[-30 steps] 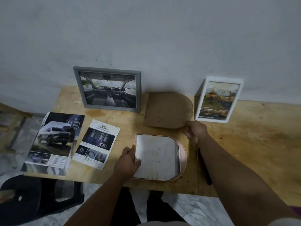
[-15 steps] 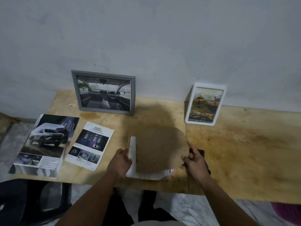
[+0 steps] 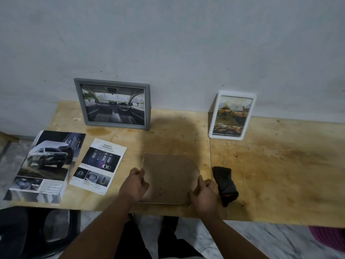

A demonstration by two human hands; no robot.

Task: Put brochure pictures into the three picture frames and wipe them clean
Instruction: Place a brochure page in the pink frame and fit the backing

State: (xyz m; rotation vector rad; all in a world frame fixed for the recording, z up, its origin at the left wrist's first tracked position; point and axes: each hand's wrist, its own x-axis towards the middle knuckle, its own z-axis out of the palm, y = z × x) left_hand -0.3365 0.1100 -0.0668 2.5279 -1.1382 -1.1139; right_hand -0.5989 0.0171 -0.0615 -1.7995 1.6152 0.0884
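A brown backing board (image 3: 169,179) lies flat near the table's front edge and covers the pink arched frame beneath it, which is hidden apart from a thin pale edge. My left hand (image 3: 134,185) grips the board's left side and my right hand (image 3: 203,193) grips its lower right corner. A grey frame (image 3: 113,103) with a car-interior picture leans on the wall at the back left. A white frame (image 3: 231,115) with a yellow-vehicle picture leans at the back right. A black cloth (image 3: 225,185) lies just right of my right hand.
A thick car brochure (image 3: 44,165) lies at the table's left end, with a loose safety page (image 3: 99,166) beside it. The wooden table (image 3: 280,174) runs along a grey wall. A black chair (image 3: 37,232) stands below left, and something pink (image 3: 330,238) shows at lower right.
The right hand fetched the backing board from the back of the table and laid it over the pink frame. Both hands now hold its edges. The black cloth has come into view.
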